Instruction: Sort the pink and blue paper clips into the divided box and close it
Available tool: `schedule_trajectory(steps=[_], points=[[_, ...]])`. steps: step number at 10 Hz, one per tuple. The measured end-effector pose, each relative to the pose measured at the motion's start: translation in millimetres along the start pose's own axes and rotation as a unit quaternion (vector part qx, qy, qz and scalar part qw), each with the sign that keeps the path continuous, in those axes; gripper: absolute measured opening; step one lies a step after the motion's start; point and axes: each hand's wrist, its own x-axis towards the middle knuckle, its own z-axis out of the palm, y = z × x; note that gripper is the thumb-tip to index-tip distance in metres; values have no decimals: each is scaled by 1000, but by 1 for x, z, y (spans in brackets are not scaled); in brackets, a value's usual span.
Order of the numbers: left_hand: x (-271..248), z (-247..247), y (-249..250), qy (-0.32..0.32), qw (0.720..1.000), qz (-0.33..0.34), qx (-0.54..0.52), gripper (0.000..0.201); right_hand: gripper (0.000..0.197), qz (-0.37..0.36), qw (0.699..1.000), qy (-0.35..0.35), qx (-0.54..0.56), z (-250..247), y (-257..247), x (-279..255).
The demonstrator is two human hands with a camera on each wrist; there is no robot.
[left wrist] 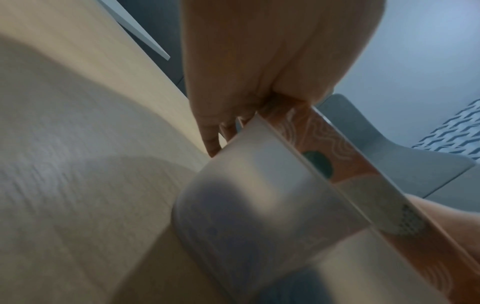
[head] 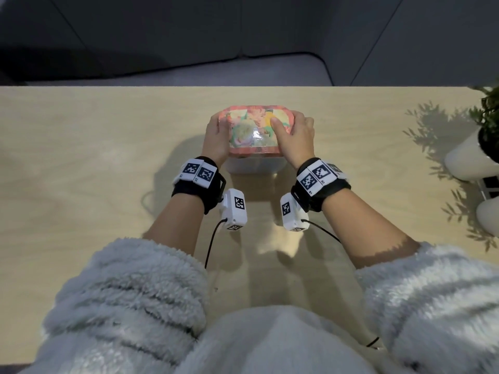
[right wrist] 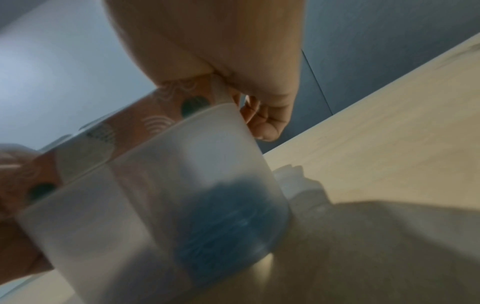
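Pale wood of the table (head: 81,157) bare on the left. Next along, left hand (head: 216,137) clamped on the left end of the lid (head: 253,125), thumb over the top edge and fingers (left wrist: 210,142) curled down past the rim beside the wall of the divided box (head: 255,166). Frosted, translucent plastic for the box body; glossy pink floral print for the lid, sitting level across the opening at the centre of the table, slightly toward the far side. No loose clips visible anywhere on the wood, so sorting judged finished and closing the step in hand. Blue paper clips (right wrist: 226,216) showing as a blurred blue mass through the wall of the right-hand compartment; pink ones not made out, though a faint bluish smudge shows in the left wrist view too. Right hand (head: 295,136) mirroring the left on the right end, thumb laid on the lid top, fingers (right wrist: 267,123) hooked under the rim. Matched grip at both ends probably meant to press the lid down evenly and seat it without tipping the contents. Whether fully latched: cannot tell. Far right, a potted plant (head: 486,122) in a white pot at the table edge, well apart from the work.
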Motion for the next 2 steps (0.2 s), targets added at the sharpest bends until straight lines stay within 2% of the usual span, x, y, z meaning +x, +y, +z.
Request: schedule_trajectory(steps=[1,2], points=[[4,0,1,8,1000,7,3,39,54,4,1000,-29,-12,-4,-2,4],[-2,-6,5,-7,999,-26,25,47,63,17,997,-79,5,-26,-4,9]])
